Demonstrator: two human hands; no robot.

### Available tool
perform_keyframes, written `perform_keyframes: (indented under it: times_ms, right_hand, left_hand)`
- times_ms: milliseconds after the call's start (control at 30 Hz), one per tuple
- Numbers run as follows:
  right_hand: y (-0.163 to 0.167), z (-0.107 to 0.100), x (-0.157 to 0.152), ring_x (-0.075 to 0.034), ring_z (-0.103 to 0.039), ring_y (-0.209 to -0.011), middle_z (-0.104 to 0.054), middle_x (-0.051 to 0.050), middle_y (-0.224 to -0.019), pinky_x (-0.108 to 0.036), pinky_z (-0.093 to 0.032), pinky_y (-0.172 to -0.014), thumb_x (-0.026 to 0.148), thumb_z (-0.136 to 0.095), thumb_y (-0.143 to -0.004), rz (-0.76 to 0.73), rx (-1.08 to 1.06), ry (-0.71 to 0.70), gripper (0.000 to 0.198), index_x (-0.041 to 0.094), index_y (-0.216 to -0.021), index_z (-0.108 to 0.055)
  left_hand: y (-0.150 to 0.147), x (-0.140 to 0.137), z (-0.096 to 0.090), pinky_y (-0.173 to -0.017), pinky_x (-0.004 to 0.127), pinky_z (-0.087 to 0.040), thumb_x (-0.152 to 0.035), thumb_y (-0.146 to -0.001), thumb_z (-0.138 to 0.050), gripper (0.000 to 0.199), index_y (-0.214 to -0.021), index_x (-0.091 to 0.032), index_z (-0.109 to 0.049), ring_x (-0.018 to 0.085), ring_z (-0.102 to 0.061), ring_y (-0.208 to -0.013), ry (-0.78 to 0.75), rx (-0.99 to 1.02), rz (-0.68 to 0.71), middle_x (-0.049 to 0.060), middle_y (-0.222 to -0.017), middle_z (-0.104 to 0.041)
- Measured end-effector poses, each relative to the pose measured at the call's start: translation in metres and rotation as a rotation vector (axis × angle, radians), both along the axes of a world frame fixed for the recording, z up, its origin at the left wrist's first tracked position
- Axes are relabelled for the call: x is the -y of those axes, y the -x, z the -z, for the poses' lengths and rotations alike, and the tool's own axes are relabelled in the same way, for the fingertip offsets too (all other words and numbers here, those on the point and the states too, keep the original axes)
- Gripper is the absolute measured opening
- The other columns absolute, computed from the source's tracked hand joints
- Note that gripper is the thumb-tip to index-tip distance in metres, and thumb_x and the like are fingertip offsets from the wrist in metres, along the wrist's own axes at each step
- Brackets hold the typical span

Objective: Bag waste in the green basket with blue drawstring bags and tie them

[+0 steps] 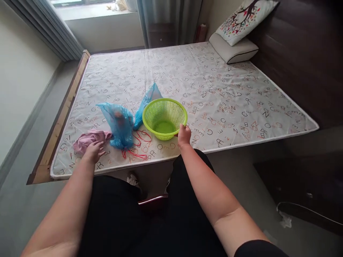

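My right hand (184,135) grips the near right rim of a green plastic basket (164,130), which has nothing visible inside. At the left, my left hand (93,151) has its fingers spread beside a crumpled pink cloth (87,141), close to its near edge; whether it touches the cloth I cannot tell. Between cloth and basket stands a blue plastic bag (122,130) with something brownish showing through. A second blue plastic bag (147,101) lies behind the basket. Red cords (138,155) are loose on the mattress in front of the bags.
The letter-patterned mattress (214,96) fills the middle, with a wooden bed frame (65,121) along its left side. A white pillow (233,48) and a tree-print cushion (242,19) rest at the back right. Grey curtains (171,21) hang by the window.
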State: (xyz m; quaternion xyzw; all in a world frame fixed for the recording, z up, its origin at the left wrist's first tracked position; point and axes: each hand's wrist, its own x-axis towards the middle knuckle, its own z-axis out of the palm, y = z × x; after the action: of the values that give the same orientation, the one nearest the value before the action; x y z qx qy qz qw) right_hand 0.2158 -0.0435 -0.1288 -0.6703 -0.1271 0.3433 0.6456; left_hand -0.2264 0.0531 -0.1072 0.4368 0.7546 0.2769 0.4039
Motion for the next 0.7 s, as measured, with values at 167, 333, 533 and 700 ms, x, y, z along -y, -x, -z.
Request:
perform_keyframes:
  times_ms: [167,333,533,700]
  right_hand:
    - [-0.011,0.012,0.01,-0.016,-0.063,-0.07,-0.062,-0.001,-0.081,-0.026,-0.057,-0.056,0.044,-0.059,-0.086,0.135,-0.051,-0.035,0.022,0.021,-0.086,-0.059]
    - [-0.014,0.011,0.03,-0.015,-0.067,-0.068,-0.065,0.002,-0.08,-0.029,-0.062,-0.062,0.05,-0.06,-0.091,0.161,-0.17,-0.071,0.027,0.022,-0.094,-0.059]
    - [-0.001,-0.003,0.046,-0.013,-0.073,-0.069,-0.059,0.006,-0.076,-0.022,-0.057,-0.06,0.052,-0.052,-0.102,0.066,-0.243,-0.06,0.032,0.024,-0.087,-0.049]
    - [0.022,-0.014,0.051,-0.013,-0.068,-0.064,-0.06,0.005,-0.075,-0.022,-0.053,-0.056,0.051,-0.059,-0.098,-0.068,-0.209,-0.062,0.031,0.023,-0.086,-0.053]
  left_hand:
    - [-0.046,0.023,0.013,-0.089,0.04,-0.065,-0.022,-0.101,-0.055,0.03,-0.131,-0.02,-0.058,0.02,-0.073,-0.093,0.136,0.119,0.063,0.012,-0.114,-0.071]
    - [-0.073,0.042,0.03,-0.114,0.043,-0.053,-0.022,-0.094,-0.066,0.035,-0.128,-0.013,-0.067,0.031,-0.066,-0.131,0.116,0.024,0.263,0.021,-0.138,-0.07]
    - [-0.077,0.071,0.038,-0.115,0.035,-0.048,-0.016,-0.089,-0.069,0.027,-0.115,-0.014,-0.076,0.03,-0.068,-0.13,0.14,-0.144,0.547,0.017,-0.133,-0.076]
    - [-0.076,0.093,0.026,-0.1,0.032,-0.055,-0.016,-0.092,-0.064,0.028,-0.116,-0.011,-0.078,0.029,-0.075,-0.113,0.151,-0.271,0.675,0.016,-0.119,-0.08]
